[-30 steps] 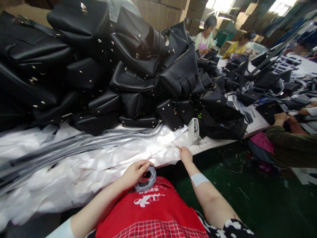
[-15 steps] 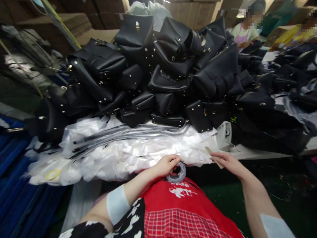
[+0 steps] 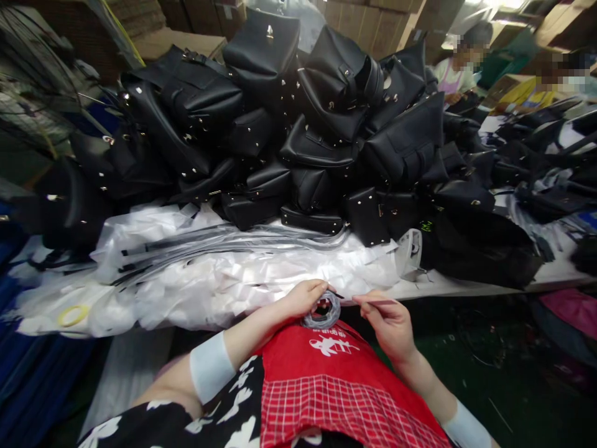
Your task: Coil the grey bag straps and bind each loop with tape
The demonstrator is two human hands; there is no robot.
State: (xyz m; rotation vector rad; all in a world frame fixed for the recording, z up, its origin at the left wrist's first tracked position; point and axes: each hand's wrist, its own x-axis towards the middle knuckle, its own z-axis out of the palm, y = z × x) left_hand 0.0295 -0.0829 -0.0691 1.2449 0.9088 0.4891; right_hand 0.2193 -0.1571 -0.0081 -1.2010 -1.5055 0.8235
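Note:
My left hand (image 3: 305, 297) is closed on a ring-shaped coil (image 3: 332, 311) wrapped in clear plastic, held against the front of my red apron (image 3: 333, 342). A short black end (image 3: 336, 295) pokes out of the coil, pointing right. Just to its right, my right hand (image 3: 392, 320) pinches a thin flat strip (image 3: 380, 302), seen almost edge-on. The fingertips of this hand are close to the black end; whether they touch it I cannot tell. Beyond both hands lie plastic-wrapped black straps (image 3: 224, 239) on white crumpled wrapping (image 3: 186, 292).
Black handbags (image 3: 261, 56) are heaped high across the table behind the straps. A yellow ring (image 3: 73, 315) lies on the wrapping at left. A white plastic holder (image 3: 411, 252) stands near the table edge (image 3: 448, 287). Two co-workers sit at the back right.
My right hand has moved left with the strip, from well apart to beside the coil, and its wrist has turned. The left hand still grips the coil. The view has shifted slightly.

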